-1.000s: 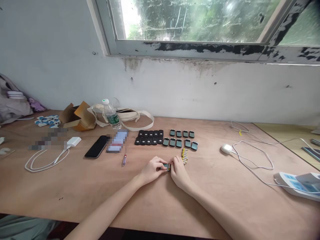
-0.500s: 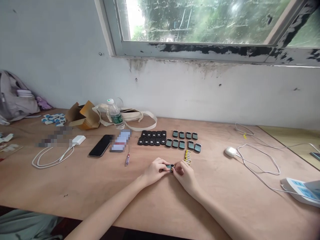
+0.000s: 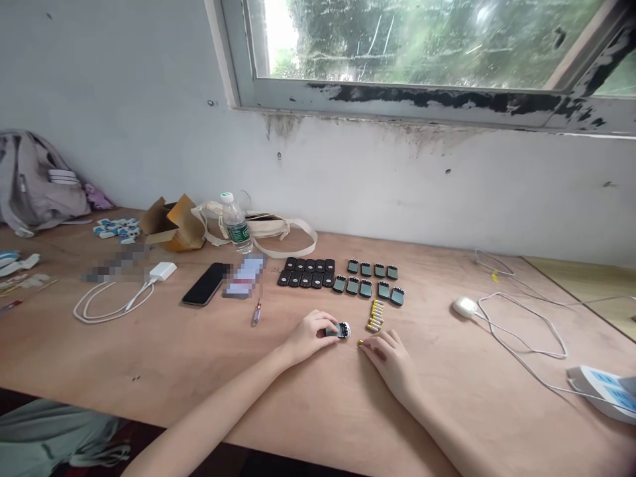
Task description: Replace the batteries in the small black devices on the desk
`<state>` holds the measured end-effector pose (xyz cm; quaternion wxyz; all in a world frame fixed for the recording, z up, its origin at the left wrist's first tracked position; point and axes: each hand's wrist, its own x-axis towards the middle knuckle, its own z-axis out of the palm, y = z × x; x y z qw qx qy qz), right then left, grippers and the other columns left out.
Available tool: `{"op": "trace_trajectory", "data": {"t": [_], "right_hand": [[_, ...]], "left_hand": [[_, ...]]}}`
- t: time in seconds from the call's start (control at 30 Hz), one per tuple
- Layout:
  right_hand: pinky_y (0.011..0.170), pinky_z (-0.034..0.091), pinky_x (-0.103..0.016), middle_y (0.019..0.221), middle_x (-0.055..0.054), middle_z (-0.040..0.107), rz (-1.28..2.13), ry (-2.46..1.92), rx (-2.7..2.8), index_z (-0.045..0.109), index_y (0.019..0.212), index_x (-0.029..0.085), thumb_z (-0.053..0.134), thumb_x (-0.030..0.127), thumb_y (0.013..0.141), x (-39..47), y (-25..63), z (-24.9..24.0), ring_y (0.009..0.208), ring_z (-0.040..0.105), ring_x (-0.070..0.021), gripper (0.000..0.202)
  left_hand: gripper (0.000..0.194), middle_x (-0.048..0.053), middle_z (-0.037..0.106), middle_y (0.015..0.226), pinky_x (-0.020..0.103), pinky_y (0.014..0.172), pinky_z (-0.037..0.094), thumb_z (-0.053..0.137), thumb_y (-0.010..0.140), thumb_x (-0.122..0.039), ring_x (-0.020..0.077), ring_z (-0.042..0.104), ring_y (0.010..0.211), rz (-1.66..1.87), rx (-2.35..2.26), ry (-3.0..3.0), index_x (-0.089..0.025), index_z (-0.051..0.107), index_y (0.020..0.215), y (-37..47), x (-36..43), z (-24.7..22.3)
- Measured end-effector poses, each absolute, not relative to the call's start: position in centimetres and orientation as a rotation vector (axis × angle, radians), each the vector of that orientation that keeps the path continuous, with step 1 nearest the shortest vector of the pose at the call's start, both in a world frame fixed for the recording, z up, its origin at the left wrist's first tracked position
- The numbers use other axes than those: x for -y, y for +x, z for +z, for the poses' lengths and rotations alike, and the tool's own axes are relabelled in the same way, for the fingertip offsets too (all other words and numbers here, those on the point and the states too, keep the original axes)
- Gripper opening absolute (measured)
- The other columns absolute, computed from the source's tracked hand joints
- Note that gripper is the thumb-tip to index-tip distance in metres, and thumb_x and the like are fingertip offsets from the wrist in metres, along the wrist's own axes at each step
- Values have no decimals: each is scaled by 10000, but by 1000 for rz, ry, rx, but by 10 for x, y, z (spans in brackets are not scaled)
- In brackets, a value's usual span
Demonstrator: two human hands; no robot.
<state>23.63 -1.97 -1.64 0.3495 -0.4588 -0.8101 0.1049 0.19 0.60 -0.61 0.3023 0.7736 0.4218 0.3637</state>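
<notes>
My left hand (image 3: 309, 336) is closed on a small black electronic device with a grey screen (image 3: 340, 330), its white-edged end facing right. To the right of it, my right hand (image 3: 390, 358) pinches a small battery (image 3: 360, 342), of which only the yellow end shows between thumb and fingers. The battery and the device are apart. Just beyond my right hand lies a column of several yellow-and-silver batteries (image 3: 376, 315). Behind them, similar devices with grey screens (image 3: 366, 288) lie in two rows, beside two rows of black pieces with light oval marks (image 3: 305, 273).
Left of my hands lie a small screwdriver (image 3: 256, 313) and a black phone (image 3: 205, 283). A water bottle (image 3: 237, 228), a cream bag (image 3: 265, 228) and an open cardboard box (image 3: 181, 225) stand farther back. A white cable (image 3: 521, 341) and power strip (image 3: 603, 391) are on the right.
My right hand has drawn away from the device, to the right and nearer me, with the battery in its fingers. My left hand still holds the device, and its white end now shows.
</notes>
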Motion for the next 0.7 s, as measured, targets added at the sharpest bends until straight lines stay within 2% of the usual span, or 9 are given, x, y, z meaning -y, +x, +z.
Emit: {"op": "trace_trajectory", "data": {"t": [0.3, 0.43, 0.57, 0.63, 0.7], "right_hand": [[669, 509, -344, 844, -55, 591, 168, -1288, 1995, 606, 822, 247, 506, 293, 889, 8, 242, -19, 829, 538, -222, 129], [702, 515, -383, 894, -63, 578, 189, -1263, 1998, 576, 866, 248, 547, 255, 859, 14, 236, -17, 852, 540, -236, 30], [831, 500, -436, 1079, -86, 571, 254, -1117, 2136, 524, 1089, 252, 559, 231, 839, 22, 215, -12, 1002, 532, -259, 254], [880, 481, -459, 1172, -113, 534, 275, -1106, 2165, 460, 1199, 235, 607, 272, 801, 24, 201, -10, 1078, 507, -282, 426], [888, 470, -480, 1184, -138, 520, 265, -1159, 2147, 439, 1225, 208, 663, 326, 746, 22, 186, -10, 1087, 497, -308, 542]], "left_hand": [[162, 62, 641, 1081, 348, 936, 444, 750, 705, -281, 216, 572, 1035, 959, -1092, 2036, -209, 706, 843, 1, -7, -10], [136, 74, 653, 1051, 328, 924, 453, 643, 806, -303, 201, 591, 1007, 997, -1119, 1963, -198, 710, 861, 4, -5, -2], [240, 87, 655, 1040, 302, 861, 495, 496, 891, -300, 188, 612, 969, 1005, -1105, 1864, -176, 698, 926, 4, -8, 2], [250, 91, 653, 1048, 299, 833, 513, 489, 886, -299, 191, 620, 957, 1003, -1093, 1805, -165, 687, 959, 3, -10, 1], [249, 91, 657, 1041, 307, 836, 517, 499, 874, -292, 195, 628, 947, 1002, -1095, 1752, -160, 676, 989, 0, -12, -2]]}}
